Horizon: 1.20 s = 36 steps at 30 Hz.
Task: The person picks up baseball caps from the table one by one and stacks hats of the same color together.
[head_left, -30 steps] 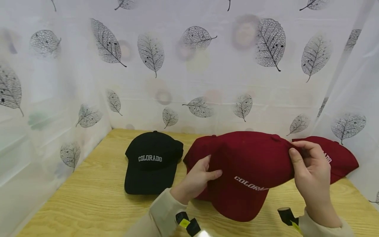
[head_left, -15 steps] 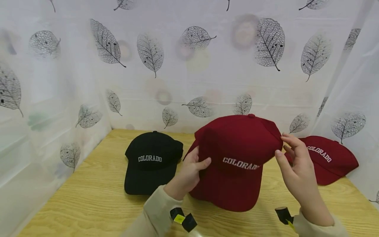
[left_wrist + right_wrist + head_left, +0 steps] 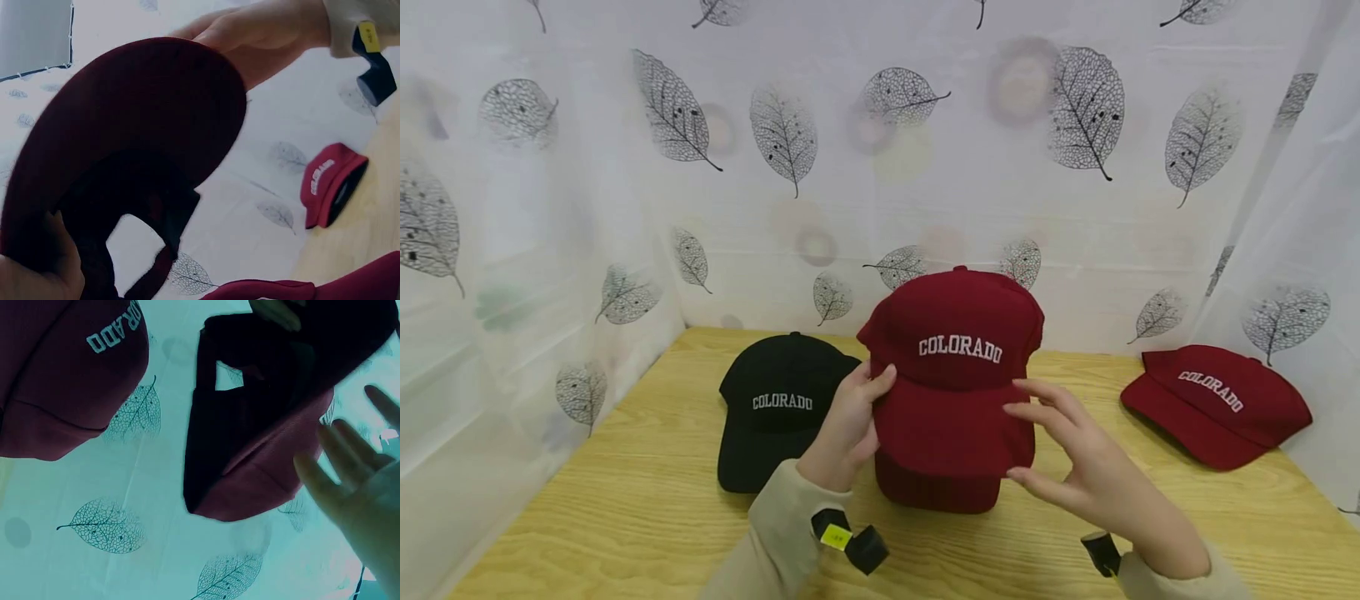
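Observation:
A dark red baseball cap (image 3: 958, 333) with white COLORADO lettering is held up above the table, its front towards me. My left hand (image 3: 847, 425) grips it at the left edge, thumb over the brim. The left wrist view shows the dark underside of the brim (image 3: 156, 94) and the strap opening at the back. My right hand (image 3: 1093, 467) is spread beside the brim's right edge, fingertips close to it; the right wrist view shows its fingers (image 3: 319, 478) loosely extended. Behind and below the held cap, mostly hidden, is a second red cap (image 3: 936, 492).
A black COLORADO cap (image 3: 782, 408) stands on the wooden table (image 3: 647, 517) at the left, partly behind my left hand. Another red COLORADO cap (image 3: 1221, 408) lies tilted at the far right. A white leaf-print curtain (image 3: 880, 167) encloses the back and sides.
The held cap has moved left and up and turned to face me squarely. My right hand has let go of its back edge and come down beside the brim.

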Motion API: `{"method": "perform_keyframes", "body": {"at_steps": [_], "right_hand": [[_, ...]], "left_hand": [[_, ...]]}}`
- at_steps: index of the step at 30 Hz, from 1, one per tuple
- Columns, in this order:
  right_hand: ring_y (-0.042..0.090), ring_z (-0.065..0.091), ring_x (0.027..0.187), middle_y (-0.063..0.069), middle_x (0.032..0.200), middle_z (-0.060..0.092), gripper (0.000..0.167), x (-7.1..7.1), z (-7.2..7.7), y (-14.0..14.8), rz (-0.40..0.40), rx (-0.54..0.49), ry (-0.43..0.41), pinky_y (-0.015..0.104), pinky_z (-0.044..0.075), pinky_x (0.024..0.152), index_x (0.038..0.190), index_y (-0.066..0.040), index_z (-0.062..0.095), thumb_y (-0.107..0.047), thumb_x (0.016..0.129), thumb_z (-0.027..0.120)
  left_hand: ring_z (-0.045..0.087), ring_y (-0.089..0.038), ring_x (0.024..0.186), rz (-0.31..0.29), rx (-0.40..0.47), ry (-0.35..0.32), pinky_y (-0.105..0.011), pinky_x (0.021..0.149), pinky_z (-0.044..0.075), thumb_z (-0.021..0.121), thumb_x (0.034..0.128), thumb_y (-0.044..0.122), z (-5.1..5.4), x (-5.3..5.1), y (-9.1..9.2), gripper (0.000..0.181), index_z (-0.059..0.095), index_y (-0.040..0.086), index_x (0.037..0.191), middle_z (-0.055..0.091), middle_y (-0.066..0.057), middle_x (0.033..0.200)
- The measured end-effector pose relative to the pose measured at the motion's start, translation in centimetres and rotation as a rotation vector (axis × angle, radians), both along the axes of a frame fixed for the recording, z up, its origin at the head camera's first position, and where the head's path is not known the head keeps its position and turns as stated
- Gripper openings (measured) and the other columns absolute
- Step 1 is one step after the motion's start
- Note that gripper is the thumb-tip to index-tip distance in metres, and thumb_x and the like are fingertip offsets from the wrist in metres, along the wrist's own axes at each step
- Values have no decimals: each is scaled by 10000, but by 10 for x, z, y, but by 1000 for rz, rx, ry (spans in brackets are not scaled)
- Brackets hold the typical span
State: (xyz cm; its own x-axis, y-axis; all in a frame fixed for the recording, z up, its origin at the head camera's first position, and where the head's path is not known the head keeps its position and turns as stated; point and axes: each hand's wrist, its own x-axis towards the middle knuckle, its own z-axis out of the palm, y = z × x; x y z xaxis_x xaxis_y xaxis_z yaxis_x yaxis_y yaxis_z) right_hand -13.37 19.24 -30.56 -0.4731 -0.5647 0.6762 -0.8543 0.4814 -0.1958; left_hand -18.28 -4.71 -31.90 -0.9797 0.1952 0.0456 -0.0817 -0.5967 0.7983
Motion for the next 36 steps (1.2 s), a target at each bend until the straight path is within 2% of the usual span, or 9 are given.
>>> {"method": "perform_keyframes", "body": {"at_steps": [3, 6, 12, 17, 24, 27, 29, 35, 36], "right_hand": [[240, 402, 1113, 166, 1249, 407, 486, 0, -3, -7, 66, 70, 44, 153, 291, 928, 1160, -52, 535, -422, 847, 515], [253, 467, 1047, 170, 1206, 461, 414, -3, -7, -12, 44, 88, 156, 146, 340, 883, 1149, -35, 563, -339, 904, 424], [240, 582, 891, 124, 1068, 590, 376, -12, -12, -12, -89, 1, 375, 186, 420, 807, 1062, 2, 628, -196, 939, 333], [228, 592, 852, 111, 1019, 616, 369, -17, -16, -11, -129, -65, 386, 173, 400, 826, 1049, 26, 633, -175, 932, 346], [237, 592, 836, 103, 964, 618, 368, -26, -28, -13, -197, -72, 338, 239, 448, 768, 1087, -7, 618, -204, 940, 344], [249, 585, 843, 112, 949, 610, 382, -29, -34, -14, -207, -51, 287, 270, 454, 755, 1105, -11, 606, -228, 946, 334], [258, 580, 856, 120, 959, 606, 394, -31, -38, -13, -204, -35, 254, 285, 454, 757, 1116, -16, 600, -241, 951, 323], [297, 583, 886, 161, 1034, 600, 453, -36, -44, -13, -183, 24, 212, 368, 480, 701, 1098, 0, 607, -290, 952, 293], [302, 586, 887, 172, 1046, 596, 390, -36, -45, -13, -181, 36, 194, 379, 483, 688, 1088, 6, 611, -260, 944, 366]], "left_hand": [[530, -113, 839, 16, -11, -45, -255, 731, 431, 412, 941, 106, -1, -1, -1, 189, 413, 18, 1108, 522, -26, 944], [543, -107, 813, 33, -25, -75, -246, 711, 447, 433, 937, 147, -3, -3, -2, 220, 413, 14, 1112, 534, -24, 927], [550, -109, 806, -25, -202, 27, -259, 705, 463, 369, 961, 208, -8, -10, -4, 333, 377, -22, 1201, 529, -48, 967], [512, -148, 814, -78, -390, 98, -287, 704, 435, 353, 965, 232, -10, -14, -10, 374, 367, -19, 1241, 510, -103, 1025], [504, -181, 856, 65, -496, 37, -310, 714, 425, 406, 947, 220, -12, -21, -15, 498, 246, -21, 1353, 489, -176, 1137], [514, -186, 870, 73, -549, 51, -339, 724, 443, 429, 941, 209, -14, -22, -16, 451, 316, -20, 1313, 502, -174, 1095], [508, -214, 891, 55, -668, 98, -374, 746, 445, 447, 935, 212, -15, -24, -17, 429, 359, -18, 1288, 501, -170, 1080], [500, -274, 1015, 53, -1185, 366, -413, 869, 389, 470, 918, 228, -22, -27, -23, 399, 460, -17, 1234, 522, -161, 1151], [495, -276, 1038, 46, -1231, 387, -414, 889, 376, 467, 918, 232, -22, -28, -24, 399, 470, -18, 1228, 522, -164, 1163]]}}
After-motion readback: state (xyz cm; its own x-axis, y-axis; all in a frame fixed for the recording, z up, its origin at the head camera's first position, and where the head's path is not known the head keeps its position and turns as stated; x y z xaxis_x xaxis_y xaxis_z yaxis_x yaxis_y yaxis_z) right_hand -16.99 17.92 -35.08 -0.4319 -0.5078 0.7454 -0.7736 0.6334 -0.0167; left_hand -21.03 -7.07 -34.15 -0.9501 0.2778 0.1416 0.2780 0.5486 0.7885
